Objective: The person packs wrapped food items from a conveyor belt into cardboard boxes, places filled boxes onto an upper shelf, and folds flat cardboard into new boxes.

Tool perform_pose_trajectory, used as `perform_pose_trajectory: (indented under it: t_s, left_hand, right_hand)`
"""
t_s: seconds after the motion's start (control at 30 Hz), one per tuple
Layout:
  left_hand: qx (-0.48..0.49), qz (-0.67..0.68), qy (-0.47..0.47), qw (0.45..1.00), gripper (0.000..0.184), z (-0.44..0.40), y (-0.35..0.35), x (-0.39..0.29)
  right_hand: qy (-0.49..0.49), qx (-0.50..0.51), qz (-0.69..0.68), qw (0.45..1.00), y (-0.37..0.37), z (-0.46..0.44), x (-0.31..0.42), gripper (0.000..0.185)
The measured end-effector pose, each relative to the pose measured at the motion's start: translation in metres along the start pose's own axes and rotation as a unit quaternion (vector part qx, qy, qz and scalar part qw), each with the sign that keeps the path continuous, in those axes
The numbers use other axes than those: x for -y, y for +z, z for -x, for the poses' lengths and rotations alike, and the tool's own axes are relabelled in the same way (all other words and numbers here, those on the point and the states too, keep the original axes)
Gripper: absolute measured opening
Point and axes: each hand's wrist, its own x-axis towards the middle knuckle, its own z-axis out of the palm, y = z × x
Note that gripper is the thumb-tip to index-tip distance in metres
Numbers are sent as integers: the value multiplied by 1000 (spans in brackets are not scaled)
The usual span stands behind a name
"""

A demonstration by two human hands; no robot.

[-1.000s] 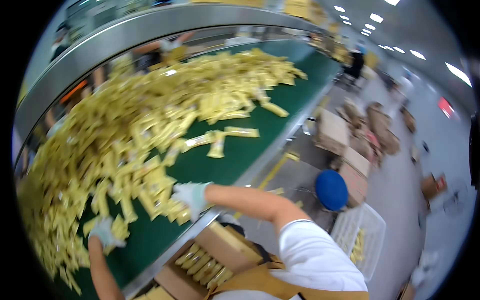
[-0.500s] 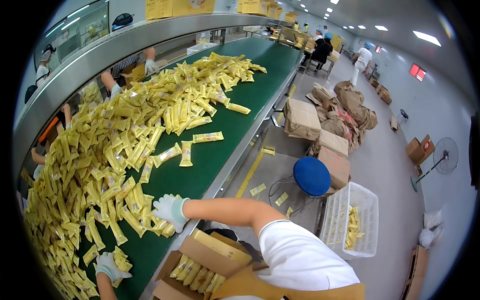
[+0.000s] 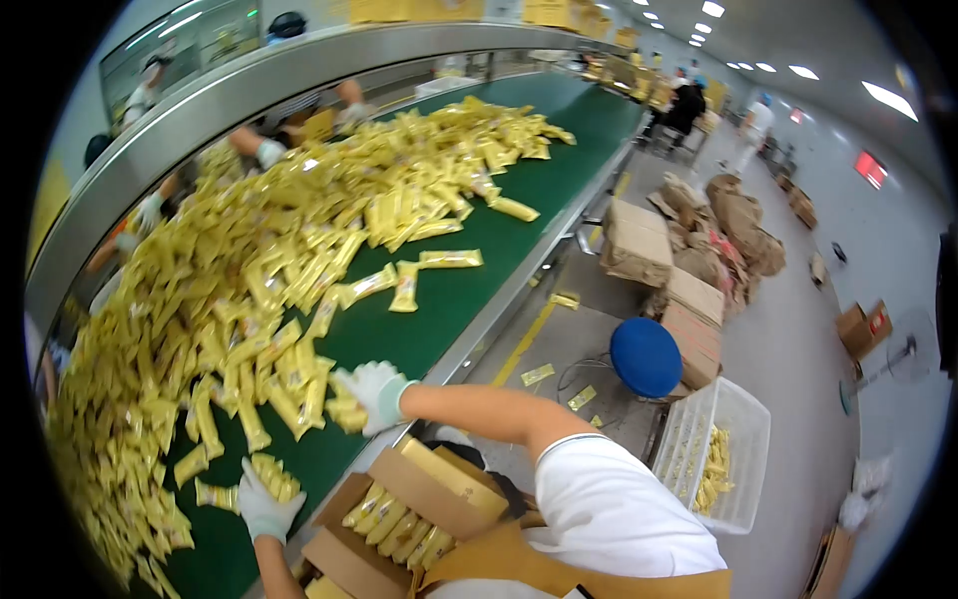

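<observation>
A large heap of yellow wrapped packets (image 3: 299,220) covers much of the green conveyor belt (image 3: 399,339). My left hand (image 3: 267,507), in a pale glove, is closed round several packets (image 3: 276,477) low on the belt. Further right, my right hand (image 3: 375,395), gloved too, rests at the belt's near edge with its fingers against a few packets (image 3: 346,411) at the side of the heap. Just below it stands an open cardboard box (image 3: 444,489) with a row of yellow packets (image 3: 396,529) inside.
A blue stool (image 3: 646,357) stands right of the belt, near cardboard boxes (image 3: 639,243) and a white crate (image 3: 738,449) holding packets. Brown sacks (image 3: 743,225) lie behind. Gloved hands of co-workers (image 3: 269,152) reach over the belt's far side. A metal rail (image 3: 249,62) runs above.
My left hand has moved right, towards the box, with packets in it. My right hand stays beside the heap's near edge. The camera view has shifted.
</observation>
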Motion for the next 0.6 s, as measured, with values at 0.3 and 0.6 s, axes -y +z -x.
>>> perform_pose_trajectory:
  t_s: [0.3,0.6]
  left_hand:
    - [-177,343,-97,918,97,24,11,45]
    - [-188,904,-132,360,65,127,-50,0]
  right_hand:
    - [96,83,-911,392,-22,37,4,51]
    - [9,137,-930,342,-38,83,49,71]
